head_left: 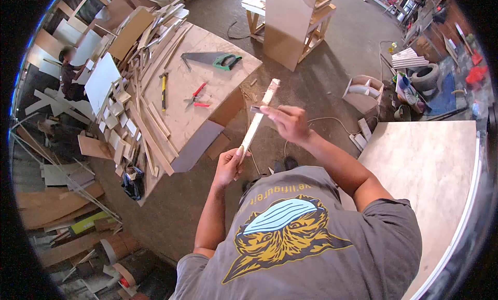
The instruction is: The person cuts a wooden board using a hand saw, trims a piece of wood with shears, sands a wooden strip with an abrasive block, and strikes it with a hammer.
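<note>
A narrow, pale wooden strip (254, 124) slants upward in front of my body. My left hand (229, 166) is closed round its lower end. My right hand (288, 123) pinches a small dark, flat piece (256, 109) against the strip's upper part; what this piece is cannot be made out. To the left on the workbench (207, 40) lie a handsaw with a green handle (227, 61), red-handled pliers or snips (196, 96) and a hammer with a yellow and black handle (164, 92).
Wood offcuts (150, 110) cover the bench's left side. Another person (70, 74) is at the far left. A tall board (287, 25) leans on a small wooden table ahead. A large pale panel (420, 170) stands at the right, near a wooden box (363, 94) and cables.
</note>
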Demonstrator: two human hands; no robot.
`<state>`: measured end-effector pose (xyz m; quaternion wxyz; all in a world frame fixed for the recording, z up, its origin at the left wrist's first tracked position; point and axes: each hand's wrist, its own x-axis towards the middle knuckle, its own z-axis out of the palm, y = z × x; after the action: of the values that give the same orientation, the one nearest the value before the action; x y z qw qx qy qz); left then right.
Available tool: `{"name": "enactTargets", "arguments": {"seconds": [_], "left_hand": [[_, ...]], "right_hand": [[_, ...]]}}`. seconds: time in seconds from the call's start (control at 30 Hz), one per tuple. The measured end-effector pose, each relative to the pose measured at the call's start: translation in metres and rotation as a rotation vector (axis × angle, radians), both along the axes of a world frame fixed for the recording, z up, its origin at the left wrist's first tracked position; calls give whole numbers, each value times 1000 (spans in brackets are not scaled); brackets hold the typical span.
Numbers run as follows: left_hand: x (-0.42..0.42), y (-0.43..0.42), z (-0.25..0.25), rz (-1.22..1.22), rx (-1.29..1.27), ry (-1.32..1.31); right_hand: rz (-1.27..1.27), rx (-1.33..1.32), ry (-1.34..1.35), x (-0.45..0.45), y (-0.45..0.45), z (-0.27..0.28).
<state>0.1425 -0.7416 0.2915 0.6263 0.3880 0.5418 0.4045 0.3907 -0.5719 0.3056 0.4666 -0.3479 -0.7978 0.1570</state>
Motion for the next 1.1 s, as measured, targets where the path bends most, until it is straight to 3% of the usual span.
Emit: {"name": "enactTargets", "arguments": {"seconds": [0.17,0.3,0.33,0.47,0.57,0.6,0.7,0.73,0.83,0.87,0.97,1.0,1.1], "left_hand": [[18,4,9,98,76,73],[13,2,13,141,125,258],[12,-1,20,143,142,308],[-1,-8,16,124,194,474],[-6,-13,19,167,214,457],[-10,-14,18,140,201,462],[-19,-16,14,99,164,458],[-20,-17,14,103,156,452],[-24,-17,20,94,199,487],[-24,-18,22,94,222,503],[-25,-17,26,85,166,517],[-27,-17,24,84,195,534],[-31,-18,20,70,250,565]], "right_hand": [[-21,11,-108,-12,3,-2],[166,226,-344,-21,-12,9],[36,233,-163,-30,4,7],[66,207,-189,-44,-10,8],[158,206,-295,-48,-19,11],[-6,168,-179,-52,-6,11],[95,221,-115,-67,-23,-5],[250,162,-194,-67,-39,-7],[2,140,-469,-58,-19,5],[-157,177,-267,-57,0,1],[-100,196,-333,-67,-14,-16],[165,210,-206,-70,-29,-15],[-5,262,-379,-55,-21,3]]}}
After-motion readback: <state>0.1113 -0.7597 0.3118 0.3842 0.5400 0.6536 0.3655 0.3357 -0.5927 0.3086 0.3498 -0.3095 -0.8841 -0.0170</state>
